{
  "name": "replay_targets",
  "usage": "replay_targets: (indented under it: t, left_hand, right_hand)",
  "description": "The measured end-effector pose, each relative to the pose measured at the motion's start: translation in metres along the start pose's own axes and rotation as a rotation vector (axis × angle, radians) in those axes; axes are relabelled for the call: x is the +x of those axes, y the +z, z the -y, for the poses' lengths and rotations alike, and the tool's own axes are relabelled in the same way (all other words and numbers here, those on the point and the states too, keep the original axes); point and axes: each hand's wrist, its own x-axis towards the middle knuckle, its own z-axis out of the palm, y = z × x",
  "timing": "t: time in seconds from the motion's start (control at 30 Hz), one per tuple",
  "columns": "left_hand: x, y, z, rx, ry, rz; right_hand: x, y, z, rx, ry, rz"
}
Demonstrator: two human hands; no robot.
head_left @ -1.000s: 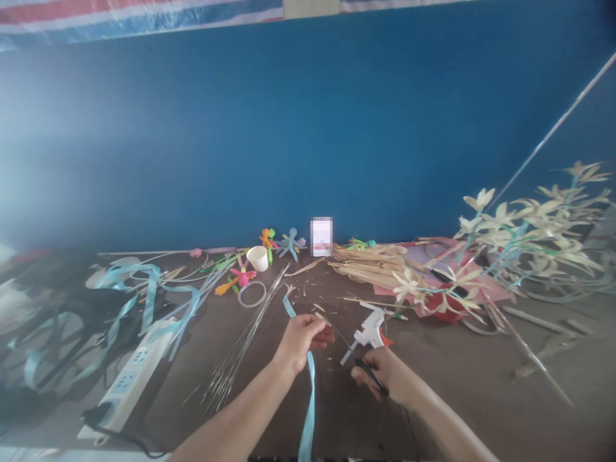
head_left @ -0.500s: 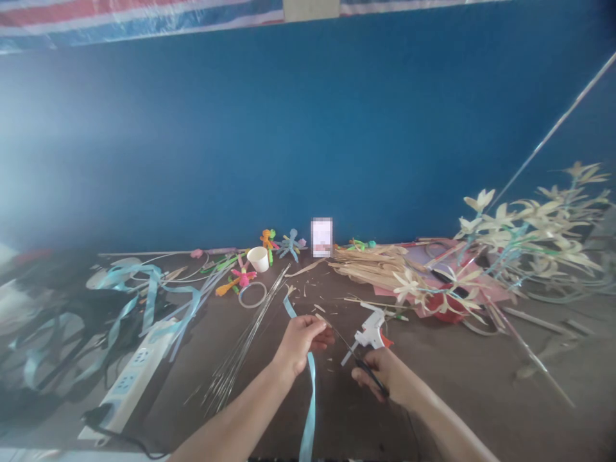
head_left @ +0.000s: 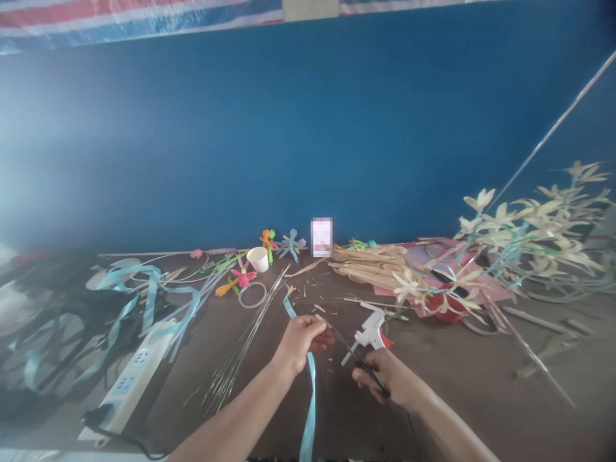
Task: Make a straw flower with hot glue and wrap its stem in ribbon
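Note:
My left hand is closed in a pinch on a small pale strip, low in the middle of the view. A light blue ribbon runs under that hand toward me. My right hand grips black-handled scissors, whose blades point up and left toward the strip. A white glue gun lies just beyond the right hand.
A bundle of thin wires lies left of my hands, a white power strip farther left. Pale straw strips, straw flowers, a paper cup, a tape ring and tangled ribbons crowd the table's back.

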Motion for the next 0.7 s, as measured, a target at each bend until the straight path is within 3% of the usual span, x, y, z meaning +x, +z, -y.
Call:
replay_targets:
  t: [0.7]
  left_hand:
    - [-0.0025, -0.002, -0.0024, 0.052, 0.039, 0.05]
  right_hand:
    - [-0.0022, -0.0004, -0.0018, 0.019, 0.007, -0.012]
